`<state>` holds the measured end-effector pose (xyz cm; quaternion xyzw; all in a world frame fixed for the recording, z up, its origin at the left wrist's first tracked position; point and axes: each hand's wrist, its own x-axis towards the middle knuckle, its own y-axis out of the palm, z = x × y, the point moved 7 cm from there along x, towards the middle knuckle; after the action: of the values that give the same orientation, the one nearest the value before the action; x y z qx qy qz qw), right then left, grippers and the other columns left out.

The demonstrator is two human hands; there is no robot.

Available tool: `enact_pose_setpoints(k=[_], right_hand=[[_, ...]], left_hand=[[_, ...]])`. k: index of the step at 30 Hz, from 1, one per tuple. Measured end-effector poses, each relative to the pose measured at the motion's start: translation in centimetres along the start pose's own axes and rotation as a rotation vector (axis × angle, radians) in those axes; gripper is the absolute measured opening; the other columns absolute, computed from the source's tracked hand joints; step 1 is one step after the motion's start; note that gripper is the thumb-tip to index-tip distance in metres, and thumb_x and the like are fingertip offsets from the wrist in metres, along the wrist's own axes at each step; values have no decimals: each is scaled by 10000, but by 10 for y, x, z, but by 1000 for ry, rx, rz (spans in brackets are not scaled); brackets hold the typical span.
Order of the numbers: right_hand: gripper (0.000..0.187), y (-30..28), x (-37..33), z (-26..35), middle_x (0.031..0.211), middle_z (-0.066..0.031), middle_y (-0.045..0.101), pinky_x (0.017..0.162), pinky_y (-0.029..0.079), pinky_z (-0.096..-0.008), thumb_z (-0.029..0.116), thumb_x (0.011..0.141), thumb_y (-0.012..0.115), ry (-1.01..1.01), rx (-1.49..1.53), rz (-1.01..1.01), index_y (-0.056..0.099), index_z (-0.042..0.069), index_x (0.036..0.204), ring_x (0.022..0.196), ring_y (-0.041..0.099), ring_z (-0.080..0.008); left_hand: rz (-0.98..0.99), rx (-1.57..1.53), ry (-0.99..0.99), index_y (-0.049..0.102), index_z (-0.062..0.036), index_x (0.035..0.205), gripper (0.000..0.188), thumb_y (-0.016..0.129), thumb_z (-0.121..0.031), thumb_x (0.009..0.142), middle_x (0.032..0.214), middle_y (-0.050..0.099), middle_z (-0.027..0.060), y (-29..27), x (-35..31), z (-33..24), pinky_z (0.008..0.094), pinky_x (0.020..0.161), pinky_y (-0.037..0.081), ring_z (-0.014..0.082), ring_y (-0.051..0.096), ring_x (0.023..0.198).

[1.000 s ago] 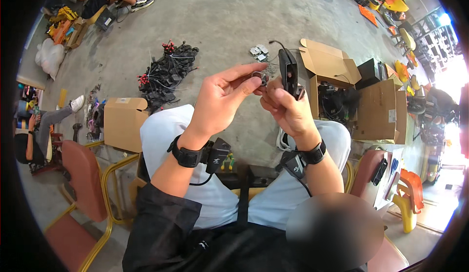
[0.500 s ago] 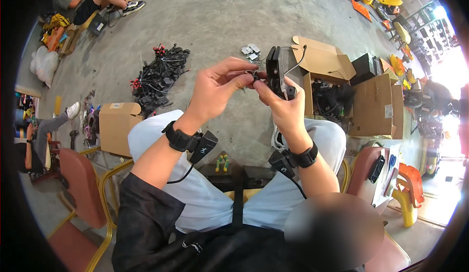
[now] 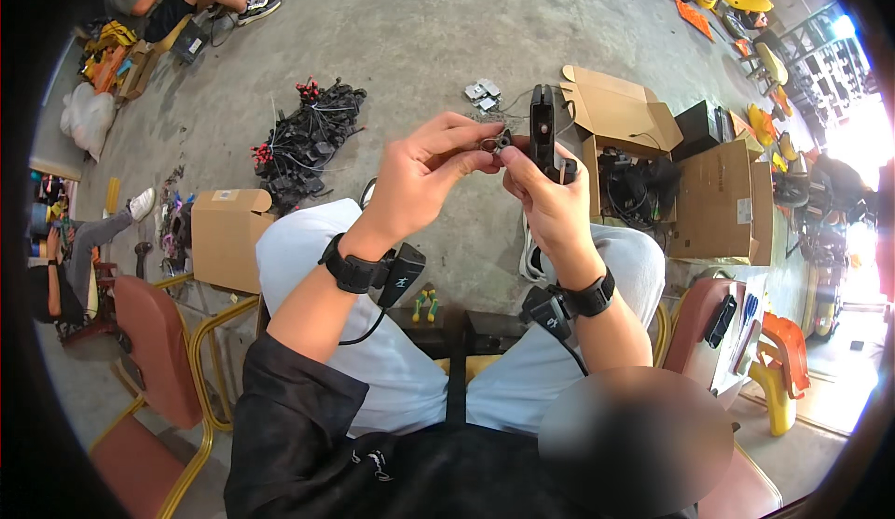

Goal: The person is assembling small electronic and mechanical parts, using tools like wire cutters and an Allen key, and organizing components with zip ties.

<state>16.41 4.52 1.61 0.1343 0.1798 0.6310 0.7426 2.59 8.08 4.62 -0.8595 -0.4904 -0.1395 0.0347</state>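
Note:
Both hands are raised in front of my knees, fingertips almost meeting. My right hand is closed round a slim black device held on edge, with a thin cable near it. Against its thumb, my left hand pinches a small dark part with thin wire loops; its exact kind is too small to make out. A black strap with a boxy sensor and cable sits on each wrist. Low between my legs, a small yellow-and-green tool with two handles rests on a dark surface.
Ahead on the left lies a heap of black cables and adapters with red ends. Small silvery pieces are on the floor. An open carton of black gear stands at right, a closed one at left. Chairs flank me; other people sit leftward.
The black device has turned more edge-on and shifted slightly right. My left hand has moved a little to the right, still pinching the small part by my right thumb.

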Motion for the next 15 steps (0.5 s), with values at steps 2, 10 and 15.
enact_pose_setpoints(k=[2, 10, 15], right_hand=[[222, 2, -1, 1, 754, -5, 613, 545, 387, -192, 89, 801, 721, 0, -16, 9, 631, -19, 973, 619, 511, -55], [231, 4, -6, 10, 838, -12, 655, 664, 460, -197, 62, 785, 726, -60, -212, 17, 645, -22, 985, 739, 581, -55], [230, 11, -9, 13, 875, -17, 662, 696, 471, -202, 42, 780, 721, -65, -255, 22, 652, -20, 991, 770, 588, -55]], left_hand=[[-7, 45, -7, 604, 18, 1160, 305, 578, 54, 858, 1064, 585, 68, 0, -3, 1, 271, 812, 529, 145, 615, 926], [-36, -14, 9, 604, 18, 1156, 297, 588, 37, 861, 985, 590, 68, -5, -6, -5, 243, 793, 515, 137, 622, 895], [-84, -59, 10, 587, 23, 1155, 292, 591, 28, 863, 977, 592, 65, -8, -7, -6, 249, 802, 515, 134, 620, 909]])
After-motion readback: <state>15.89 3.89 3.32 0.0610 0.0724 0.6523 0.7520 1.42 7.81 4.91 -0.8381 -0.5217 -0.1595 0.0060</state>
